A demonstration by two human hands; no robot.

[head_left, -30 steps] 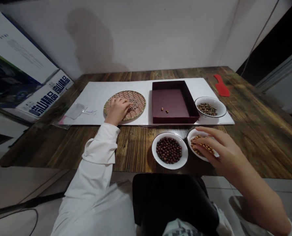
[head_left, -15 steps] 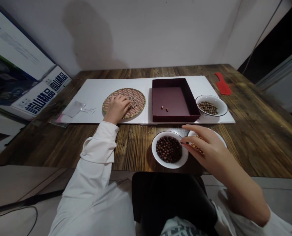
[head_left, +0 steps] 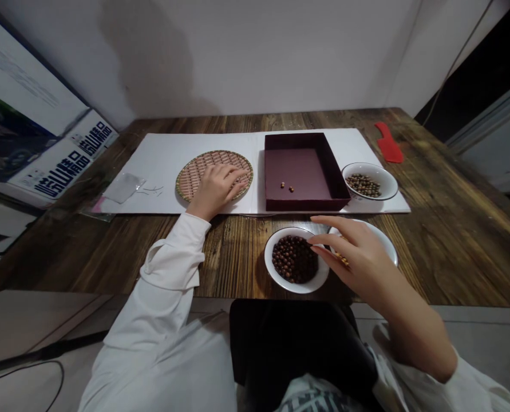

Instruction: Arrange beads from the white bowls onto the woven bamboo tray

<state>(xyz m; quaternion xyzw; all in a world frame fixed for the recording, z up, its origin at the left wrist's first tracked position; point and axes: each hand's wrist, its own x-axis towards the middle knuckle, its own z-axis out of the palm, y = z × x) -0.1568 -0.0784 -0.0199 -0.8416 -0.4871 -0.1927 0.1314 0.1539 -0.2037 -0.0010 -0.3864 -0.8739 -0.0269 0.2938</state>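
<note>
My left hand (head_left: 217, 187) rests over the right part of a round woven tray (head_left: 192, 176), fingers stretched out and covering what lies there. My right hand (head_left: 362, 260) hovers at the right side of a white bowl (head_left: 269, 269) of dark brown beads (head_left: 292, 258). Its thumb and index fingertips are pinched together; whatever is between them is too small to make out. Under that hand a second white bowl (head_left: 387, 243) with yellowish beads is partly hidden. Two small beads (head_left: 291, 189) lie inside the dark red open box (head_left: 304, 205).
A white bowl (head_left: 390, 193) of brownish-green beads stands right of the box. Beneath these lies a white board (head_left: 160, 150). A red comb (head_left: 390, 149) is at the far right, a small clear bag (head_left: 123, 187) at the left. Printed cartons (head_left: 72, 163) stand beside the table.
My left hand has slid right across the woven tray and now covers the beads seen there before. My right hand has shifted slightly left over the bowl of dark beads.
</note>
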